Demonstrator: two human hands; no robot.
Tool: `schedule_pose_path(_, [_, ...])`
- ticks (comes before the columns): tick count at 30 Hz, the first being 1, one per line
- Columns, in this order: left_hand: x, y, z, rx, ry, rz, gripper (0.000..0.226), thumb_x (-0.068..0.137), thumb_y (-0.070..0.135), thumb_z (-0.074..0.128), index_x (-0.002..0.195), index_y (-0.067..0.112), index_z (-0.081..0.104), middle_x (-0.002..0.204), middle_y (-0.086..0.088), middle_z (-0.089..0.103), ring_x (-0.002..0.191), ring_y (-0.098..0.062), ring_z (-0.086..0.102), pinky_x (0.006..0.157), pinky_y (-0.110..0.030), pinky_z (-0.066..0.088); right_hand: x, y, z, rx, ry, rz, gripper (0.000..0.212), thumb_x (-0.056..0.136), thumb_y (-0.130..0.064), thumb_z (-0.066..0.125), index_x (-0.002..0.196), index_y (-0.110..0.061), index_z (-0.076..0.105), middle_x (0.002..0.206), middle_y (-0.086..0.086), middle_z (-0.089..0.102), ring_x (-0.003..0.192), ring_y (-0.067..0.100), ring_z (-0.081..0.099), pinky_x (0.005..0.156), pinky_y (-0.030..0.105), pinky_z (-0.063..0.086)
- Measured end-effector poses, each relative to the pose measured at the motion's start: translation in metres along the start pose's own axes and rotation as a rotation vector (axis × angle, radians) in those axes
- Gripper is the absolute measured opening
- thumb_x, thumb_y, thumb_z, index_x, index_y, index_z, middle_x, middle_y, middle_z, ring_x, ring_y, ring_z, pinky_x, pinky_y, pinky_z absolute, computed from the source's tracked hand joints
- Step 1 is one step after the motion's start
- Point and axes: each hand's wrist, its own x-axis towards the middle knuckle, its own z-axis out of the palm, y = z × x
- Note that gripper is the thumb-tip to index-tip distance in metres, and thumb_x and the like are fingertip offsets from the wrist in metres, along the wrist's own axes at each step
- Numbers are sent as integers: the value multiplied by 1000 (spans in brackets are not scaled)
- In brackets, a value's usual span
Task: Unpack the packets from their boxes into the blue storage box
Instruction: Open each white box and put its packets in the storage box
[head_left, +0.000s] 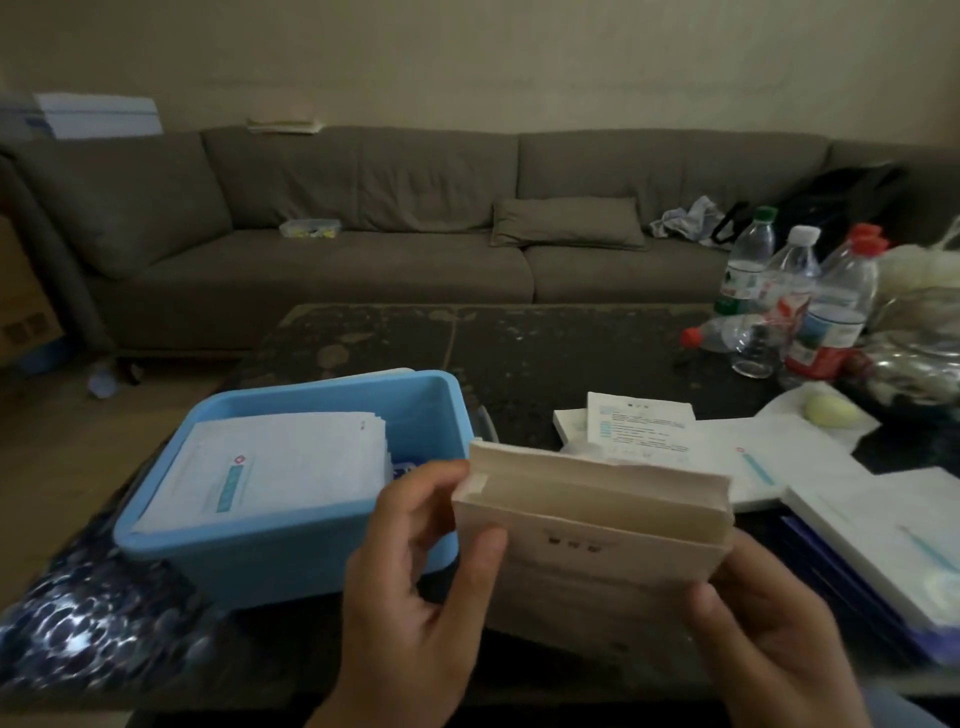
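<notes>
1. Head view: L hand (415, 566) pinches the left end of the beige box (592, 561), thumb on its front, fingers behind the top corner. R hand (763, 629) grips the lower right corner, fingers curled round it.
2. Box held upright over the table (545, 353), mouth open at top, just right of the blue storage box (291, 540). Can't tell if anything's left inside.
3. White packets (270, 467) already stacked flat in the tub; more lie on the table to the right (779, 457).
4. Handling, imo: thin card, light, crushes easily, so hold by ends/corners, not the middle. Packets look flat, smooth, prob slippery; pinch the stack by an edge.
</notes>
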Motion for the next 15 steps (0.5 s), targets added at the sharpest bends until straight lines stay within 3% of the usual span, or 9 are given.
schedule_pose_path(4, [-6,-8,4,-37,39,54,33,85,46,68,114,49,54,109,19,68,101,-9,69,83,-25,58,-1,10,-4,-55,119,-157,77,68,17,59,114,-45,57,112,-3,69,104,17,68,80,26,57])
schedule_pose_path(6, [-7,-13,5,-17,55,120,35,86,43,68,118,47,53,111,21,66,101,-9,68,84,-24,56,3,13,-9,-183,154,-239,74,69,20,63,109,-41,60,116,-9,66,110,14,64,83,24,56])
schedule_pose_path(8, [-9,-17,5,-25,58,198,35,89,38,66,122,44,54,116,23,63,104,-8,65,88,-22,53,8,12,-17,-306,127,-310,42,80,-2,72,105,-35,63,119,-15,63,115,8,60,88,18,52])
schedule_pose_path(10, [-13,-19,4,-39,35,295,34,92,31,64,123,38,54,120,19,61,106,-12,65,89,-25,52,9,9,-22,-416,63,-320,17,85,-26,67,102,-24,65,117,-14,64,113,10,61,89,18,51])
schedule_pose_path(15, [-20,-19,4,-89,0,296,23,96,28,58,118,33,53,116,4,64,101,-24,66,83,-33,54,2,2,-17,-376,107,-266,36,89,-48,59,87,-14,69,106,-7,72,98,17,70,77,30,58])
